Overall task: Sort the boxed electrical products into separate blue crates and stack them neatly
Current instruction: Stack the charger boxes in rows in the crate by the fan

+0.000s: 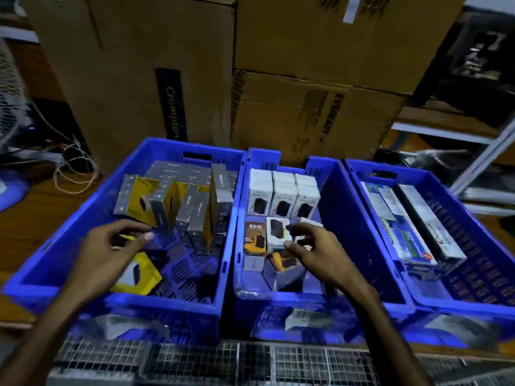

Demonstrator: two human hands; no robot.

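Observation:
Three blue crates stand side by side. The left crate (92, 207) holds several grey-and-yellow boxes (167, 207), some upright, and one yellow box (139, 277) lying flat near the front. My left hand (111, 249) hovers above that crate with fingers and thumb curled towards each other; something dark shows between them, too unclear to name. The middle crate (342, 218) holds a row of white charger boxes (282, 196), an orange 65W box (255, 238) and a tipped grey box (281, 270). My right hand (317, 246) curls round a small white box (311, 222) there.
The right crate (459, 232) holds long flat boxes (404, 232) laid lengthwise. Large cardboard cartons (306, 107) stand right behind the crates. Loose cables (72, 168) and a fan lie at the left. A metal shelf frame (485, 146) is at the right, and wire mesh (223, 363) runs along the front.

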